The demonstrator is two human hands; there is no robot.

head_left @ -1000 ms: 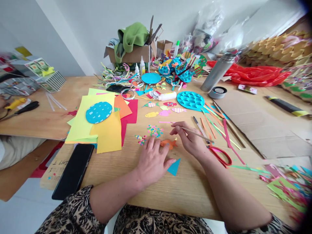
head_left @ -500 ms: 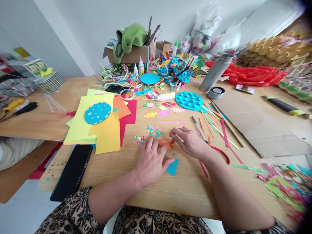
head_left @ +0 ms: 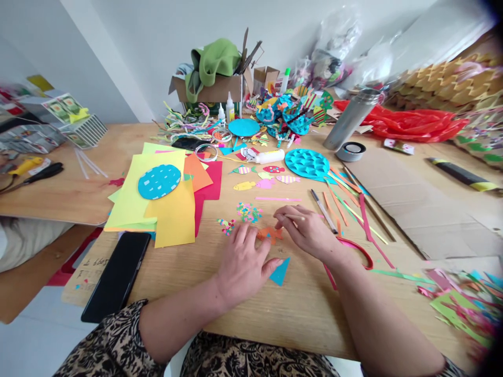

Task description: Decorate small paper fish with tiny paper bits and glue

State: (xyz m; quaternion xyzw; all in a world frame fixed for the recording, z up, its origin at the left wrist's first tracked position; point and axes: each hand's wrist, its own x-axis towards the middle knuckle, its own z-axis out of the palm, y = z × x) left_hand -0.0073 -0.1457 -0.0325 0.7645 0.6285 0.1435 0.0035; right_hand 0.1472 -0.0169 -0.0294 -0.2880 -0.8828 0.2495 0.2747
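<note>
An orange paper fish [head_left: 272,233] lies on the table between my hands, with a small blue spot on its body. My left hand [head_left: 244,260] rests palm down, fingers stretched out, its fingertips beside the fish's left end. Under its thumb tip sits a blue paper triangle [head_left: 280,272]. My right hand [head_left: 305,230] is closed on a thin pale stick [head_left: 294,216], its fingertips at the fish's tail. Just beyond are a pile of tiny coloured paper bits [head_left: 249,212] and a smaller dotted cluster [head_left: 226,226]. Several finished-looking paper fish [head_left: 265,183] lie farther back.
Coloured paper sheets [head_left: 175,222] and a black phone [head_left: 118,277] lie left. On the right are a pen [head_left: 324,211], red-handled scissors [head_left: 363,252], paper strips and cardboard [head_left: 424,199]. A scalloped blue disc [head_left: 307,163], glue bottle [head_left: 270,156] and steel flask [head_left: 351,119] stand behind.
A blue spot now shows on the orange fish, and more of the fish is uncovered. The stick in my right hand has turned to lie flatter. The view has shifted slightly.
</note>
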